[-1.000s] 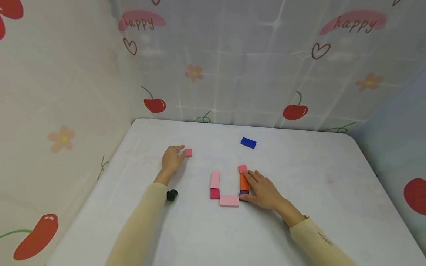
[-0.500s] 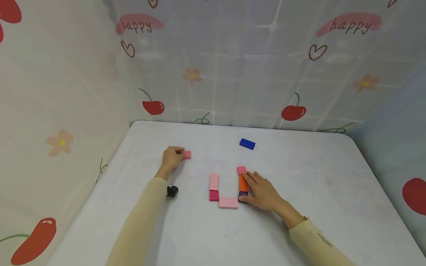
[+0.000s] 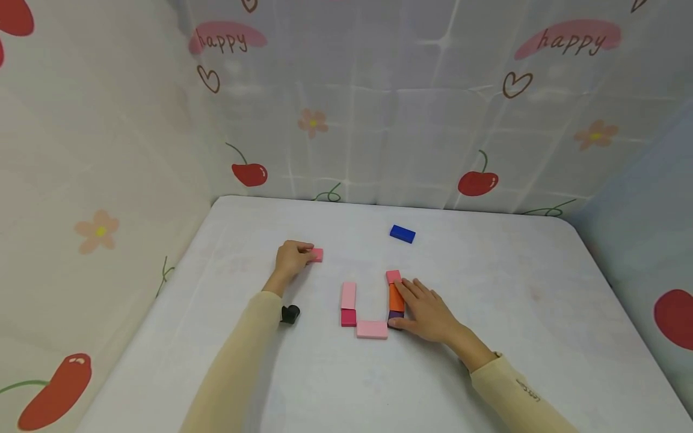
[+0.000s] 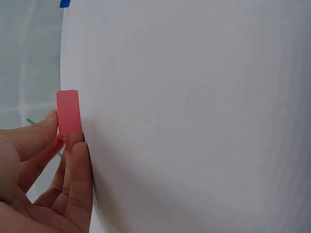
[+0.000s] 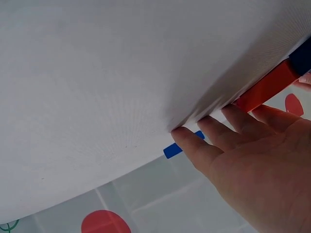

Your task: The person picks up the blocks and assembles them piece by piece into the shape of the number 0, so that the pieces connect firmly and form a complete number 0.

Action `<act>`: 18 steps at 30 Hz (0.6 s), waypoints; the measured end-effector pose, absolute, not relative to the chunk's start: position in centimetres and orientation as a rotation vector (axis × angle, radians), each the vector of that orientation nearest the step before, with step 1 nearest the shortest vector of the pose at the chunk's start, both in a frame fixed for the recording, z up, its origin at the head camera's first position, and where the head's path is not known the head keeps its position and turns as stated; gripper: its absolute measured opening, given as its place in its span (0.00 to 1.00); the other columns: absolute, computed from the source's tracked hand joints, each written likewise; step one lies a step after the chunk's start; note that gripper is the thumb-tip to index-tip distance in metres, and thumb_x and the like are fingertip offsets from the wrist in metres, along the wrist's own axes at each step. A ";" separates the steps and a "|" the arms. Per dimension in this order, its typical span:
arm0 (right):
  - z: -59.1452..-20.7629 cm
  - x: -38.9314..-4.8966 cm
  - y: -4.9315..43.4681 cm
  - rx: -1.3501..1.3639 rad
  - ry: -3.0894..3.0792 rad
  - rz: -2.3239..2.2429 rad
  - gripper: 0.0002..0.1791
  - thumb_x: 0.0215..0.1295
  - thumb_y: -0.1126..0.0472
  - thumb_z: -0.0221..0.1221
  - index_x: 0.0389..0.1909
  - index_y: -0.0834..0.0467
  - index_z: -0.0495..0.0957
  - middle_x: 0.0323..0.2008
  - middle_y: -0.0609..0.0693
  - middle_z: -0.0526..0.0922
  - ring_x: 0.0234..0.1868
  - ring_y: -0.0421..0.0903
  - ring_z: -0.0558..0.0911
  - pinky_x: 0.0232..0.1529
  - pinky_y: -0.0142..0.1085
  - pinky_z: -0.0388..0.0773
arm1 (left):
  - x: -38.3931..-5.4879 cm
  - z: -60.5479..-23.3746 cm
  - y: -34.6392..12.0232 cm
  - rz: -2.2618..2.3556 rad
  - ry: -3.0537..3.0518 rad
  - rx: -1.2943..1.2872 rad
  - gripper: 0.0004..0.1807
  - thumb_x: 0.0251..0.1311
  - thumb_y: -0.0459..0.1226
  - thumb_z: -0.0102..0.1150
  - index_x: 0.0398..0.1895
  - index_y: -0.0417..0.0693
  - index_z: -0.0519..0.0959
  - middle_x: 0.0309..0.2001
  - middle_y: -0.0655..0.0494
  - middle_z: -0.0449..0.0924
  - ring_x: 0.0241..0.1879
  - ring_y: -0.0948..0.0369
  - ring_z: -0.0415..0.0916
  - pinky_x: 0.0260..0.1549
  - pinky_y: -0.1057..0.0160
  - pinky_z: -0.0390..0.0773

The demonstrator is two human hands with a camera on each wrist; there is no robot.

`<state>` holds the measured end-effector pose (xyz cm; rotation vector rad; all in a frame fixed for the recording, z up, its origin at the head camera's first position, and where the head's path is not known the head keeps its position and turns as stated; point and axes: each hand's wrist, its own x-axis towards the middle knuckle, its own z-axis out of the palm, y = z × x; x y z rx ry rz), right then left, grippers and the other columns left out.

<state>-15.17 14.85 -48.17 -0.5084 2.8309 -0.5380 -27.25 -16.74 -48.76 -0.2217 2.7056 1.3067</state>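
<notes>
My left hand (image 3: 292, 257) pinches a small coral-pink block (image 3: 317, 255) at the left of the table. Thumb and fingertips grip one end of that block (image 4: 69, 114) in the left wrist view. My right hand (image 3: 431, 314) lies with fingers extended along the right row of blocks, touching it. This row has a coral-pink block (image 3: 393, 276), an orange block (image 3: 396, 298) and a dark purple block (image 3: 396, 315), partly covered by the hand. Opposite lie a light pink block (image 3: 349, 294) and a crimson block (image 3: 349, 318). Another light pink block (image 3: 372, 329) lies crosswise between the rows' near ends.
A blue block (image 3: 403, 234) lies alone toward the back of the white table (image 3: 487, 258). Printed curtains (image 3: 379, 120) stand behind the table's far edge and at its sides. A black device (image 3: 290, 314) sits at my left wrist.
My left fingers have closed on the coral-pink block, and hand and block have shifted right and slightly nearer. The right hand has stayed beside its row. The view tipped slightly.
</notes>
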 end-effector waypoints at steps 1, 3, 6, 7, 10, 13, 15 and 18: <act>-48.2 -15.2 14.8 -0.511 2.832 -0.538 0.48 0.61 0.41 0.62 0.74 0.62 0.57 0.74 0.62 0.58 0.75 0.65 0.55 0.68 0.65 0.53 | -27.2 -48.8 -16.6 1.304 2.707 -0.218 0.18 0.60 0.36 0.64 0.54 0.43 0.82 0.51 0.43 0.83 0.48 0.54 0.77 0.46 0.60 0.77; -48.2 -15.2 14.8 -0.515 2.834 -0.535 0.47 0.61 0.41 0.62 0.74 0.62 0.57 0.74 0.62 0.58 0.74 0.65 0.55 0.68 0.66 0.53 | -27.1 -48.9 -16.2 1.299 2.714 -0.206 0.18 0.60 0.37 0.64 0.54 0.43 0.82 0.52 0.44 0.83 0.52 0.52 0.76 0.50 0.57 0.76; -48.1 -15.1 14.8 -0.517 2.837 -0.534 0.47 0.61 0.41 0.62 0.73 0.63 0.58 0.74 0.63 0.58 0.74 0.65 0.55 0.68 0.66 0.53 | -26.8 -48.9 -15.8 1.296 2.720 -0.190 0.18 0.60 0.37 0.65 0.53 0.43 0.83 0.51 0.44 0.83 0.54 0.51 0.77 0.53 0.54 0.75; -48.1 -15.1 14.8 -0.516 2.837 -0.535 0.47 0.61 0.41 0.63 0.73 0.63 0.58 0.74 0.63 0.58 0.74 0.65 0.55 0.68 0.66 0.53 | -26.8 -48.9 -15.6 1.297 2.720 -0.187 0.18 0.60 0.37 0.65 0.53 0.44 0.83 0.51 0.44 0.83 0.54 0.51 0.76 0.54 0.54 0.75; -48.1 -15.1 14.8 -0.517 2.836 -0.540 0.47 0.61 0.41 0.63 0.73 0.63 0.58 0.74 0.63 0.58 0.74 0.66 0.55 0.68 0.66 0.53 | -26.5 -48.9 -15.1 1.288 2.729 -0.169 0.18 0.59 0.38 0.65 0.52 0.44 0.83 0.50 0.45 0.84 0.53 0.51 0.77 0.54 0.53 0.75; -48.1 -15.0 14.8 -0.515 2.834 -0.543 0.47 0.61 0.41 0.62 0.73 0.63 0.58 0.74 0.63 0.58 0.74 0.66 0.55 0.68 0.66 0.53 | -26.2 -48.8 -14.6 1.278 2.740 -0.149 0.17 0.59 0.38 0.65 0.52 0.45 0.84 0.50 0.45 0.84 0.51 0.51 0.77 0.52 0.54 0.75; -48.1 -15.0 14.8 -0.516 2.833 -0.542 0.47 0.61 0.41 0.62 0.73 0.63 0.57 0.74 0.63 0.58 0.74 0.66 0.55 0.68 0.66 0.53 | -26.0 -48.8 -14.3 1.275 2.750 -0.138 0.17 0.59 0.38 0.66 0.52 0.45 0.84 0.49 0.46 0.85 0.51 0.52 0.78 0.51 0.54 0.76; -48.0 -15.0 14.7 -0.511 2.831 -0.545 0.47 0.61 0.41 0.62 0.73 0.63 0.57 0.74 0.63 0.58 0.74 0.65 0.55 0.68 0.66 0.53 | -25.7 -48.8 -13.8 1.285 2.756 -0.122 0.17 0.58 0.37 0.66 0.51 0.44 0.84 0.48 0.46 0.85 0.51 0.52 0.79 0.51 0.54 0.76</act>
